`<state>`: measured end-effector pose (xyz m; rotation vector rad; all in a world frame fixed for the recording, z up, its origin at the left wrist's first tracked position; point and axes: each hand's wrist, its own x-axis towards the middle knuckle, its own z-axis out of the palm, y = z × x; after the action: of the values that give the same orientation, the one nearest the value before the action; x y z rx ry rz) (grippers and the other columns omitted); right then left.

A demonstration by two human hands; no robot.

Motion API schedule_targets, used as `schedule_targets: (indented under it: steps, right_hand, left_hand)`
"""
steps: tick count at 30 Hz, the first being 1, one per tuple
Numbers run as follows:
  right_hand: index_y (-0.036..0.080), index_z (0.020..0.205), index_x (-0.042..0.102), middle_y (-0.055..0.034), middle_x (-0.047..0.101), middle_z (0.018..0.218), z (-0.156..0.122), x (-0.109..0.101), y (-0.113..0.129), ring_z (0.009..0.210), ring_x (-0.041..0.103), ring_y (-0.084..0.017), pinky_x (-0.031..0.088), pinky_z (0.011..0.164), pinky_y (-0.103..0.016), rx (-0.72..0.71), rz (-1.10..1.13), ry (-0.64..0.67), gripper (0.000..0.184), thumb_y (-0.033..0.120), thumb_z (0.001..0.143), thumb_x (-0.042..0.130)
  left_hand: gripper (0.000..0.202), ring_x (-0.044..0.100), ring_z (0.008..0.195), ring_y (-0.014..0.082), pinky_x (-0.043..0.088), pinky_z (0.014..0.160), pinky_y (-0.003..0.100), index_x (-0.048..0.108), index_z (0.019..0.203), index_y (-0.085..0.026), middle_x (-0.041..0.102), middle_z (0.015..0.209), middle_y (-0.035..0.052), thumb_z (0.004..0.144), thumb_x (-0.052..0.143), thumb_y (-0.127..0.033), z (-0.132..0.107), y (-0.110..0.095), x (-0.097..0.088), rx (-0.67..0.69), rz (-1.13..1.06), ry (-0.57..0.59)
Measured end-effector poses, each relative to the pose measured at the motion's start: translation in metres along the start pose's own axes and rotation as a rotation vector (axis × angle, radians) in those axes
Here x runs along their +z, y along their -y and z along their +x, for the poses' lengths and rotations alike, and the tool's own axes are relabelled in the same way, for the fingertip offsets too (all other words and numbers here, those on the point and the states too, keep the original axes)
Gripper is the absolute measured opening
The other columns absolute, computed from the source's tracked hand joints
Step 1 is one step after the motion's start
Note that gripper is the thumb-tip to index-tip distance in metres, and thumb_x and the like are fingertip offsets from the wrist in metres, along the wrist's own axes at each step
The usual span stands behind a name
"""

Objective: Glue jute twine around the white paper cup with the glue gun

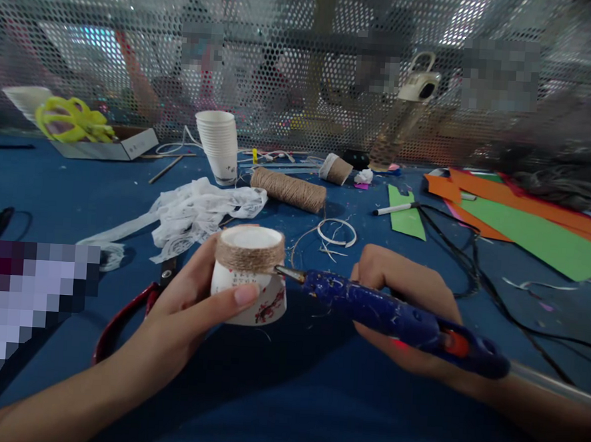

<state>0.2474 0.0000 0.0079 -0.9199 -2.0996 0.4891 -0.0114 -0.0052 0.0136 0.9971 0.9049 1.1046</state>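
Two bare hands meet low over a blue tabletop [290,387]. The left grip [190,308] is closed around a small white paper cup [231,285], thumb across its printed side, holding it just above the surface and apparently upside down. The right grip [401,294] is clenched on a blue hot-glue gun [394,318], whose metal nozzle [289,273] touches the cup at the lower edge of a band of jute twine [250,253]. Judging from this view, the wrapping is at an early stage: only the upper part of the cup is covered, and the wider lower part, with its red floral print, is bare. A red-handled tool [119,320] lies just beside the left wrist, and black cords [473,258] trail across the cloth to the right of the gun. Beyond the hands lie crumpled white lace [196,211], loops of white strip [337,231], a spool of jute twine [288,189] and a marker [396,208] resting on a green slip. Farther back stand a stack of paper cups [220,143], orange and green paper sheets [539,239] at right and yellow scissors [71,119] at far left. A perforated mesh screen [305,61] closes the scene, with other people blurred behind it.
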Motion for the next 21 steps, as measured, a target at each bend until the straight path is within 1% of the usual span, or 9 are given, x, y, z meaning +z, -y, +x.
schedule_targets:
  steps: [5, 9, 11, 14, 16, 21]
  right_hand:
    - [0.025, 0.073, 0.040, 0.0033, 0.047, 0.071, 0.000, 0.000, 0.000, 0.063, 0.045, -0.014, 0.034, 0.059, -0.030, -0.012, -0.006, -0.011, 0.030, 0.015, 0.083, 0.066]
    - [0.024, 0.074, 0.040, 0.0035, 0.047, 0.071, -0.001, 0.000, 0.000, 0.063, 0.044, -0.013, 0.034, 0.059, -0.029, -0.017, -0.016, 0.004, 0.030, 0.014, 0.084, 0.066]
    - [0.024, 0.074, 0.040, 0.0032, 0.048, 0.071, -0.001, 0.000, 0.000, 0.063, 0.045, -0.013, 0.034, 0.059, -0.029, -0.020, -0.028, 0.005, 0.029, 0.014, 0.085, 0.065]
    - [0.024, 0.074, 0.040, 0.0036, 0.047, 0.070, 0.000, 0.001, -0.001, 0.062, 0.044, -0.013, 0.034, 0.058, -0.028, -0.062, -0.030, -0.023, 0.028, 0.013, 0.085, 0.063]
    - [0.024, 0.075, 0.040, 0.0036, 0.047, 0.070, 0.000, 0.001, -0.002, 0.062, 0.044, -0.012, 0.034, 0.058, -0.028, -0.069, -0.029, -0.028, 0.028, 0.012, 0.085, 0.063]
    - [0.024, 0.076, 0.043, 0.0029, 0.050, 0.073, 0.000, -0.001, -0.004, 0.064, 0.046, -0.012, 0.036, 0.058, -0.028, -0.071, -0.009, 0.016, 0.028, 0.015, 0.083, 0.069]
  left_hand:
    - [0.030, 0.065, 0.117, 0.0228, 0.052, 0.089, 0.023, 0.079, 0.112, -0.036, 0.081, 0.116, -0.0075, 0.083, 0.083, -0.029, 0.000, 0.001, 0.000, 0.006, -0.009, 0.023]
    - [0.034, 0.066, 0.115, 0.0225, 0.053, 0.089, 0.022, 0.078, 0.116, -0.035, 0.081, 0.117, -0.0064, 0.083, 0.083, -0.029, 0.002, 0.003, -0.001, 0.014, -0.006, 0.011]
    - [0.037, 0.066, 0.115, 0.0216, 0.054, 0.088, 0.021, 0.077, 0.117, -0.037, 0.081, 0.117, -0.0071, 0.082, 0.085, -0.029, 0.003, 0.005, -0.004, 0.022, -0.002, 0.028]
    - [0.042, 0.066, 0.116, 0.0200, 0.055, 0.088, 0.019, 0.075, 0.120, -0.039, 0.080, 0.119, -0.0083, 0.080, 0.087, -0.032, 0.005, 0.008, -0.008, 0.044, 0.007, 0.056]
    - [0.042, 0.066, 0.116, 0.0199, 0.055, 0.088, 0.019, 0.074, 0.122, -0.038, 0.079, 0.121, -0.0068, 0.081, 0.085, -0.034, 0.005, 0.010, -0.009, 0.048, 0.029, 0.063]
    - [0.041, 0.067, 0.117, 0.0214, 0.055, 0.090, 0.021, 0.073, 0.122, -0.036, 0.079, 0.121, -0.0042, 0.082, 0.084, -0.036, 0.007, 0.010, -0.009, 0.047, 0.064, 0.068]
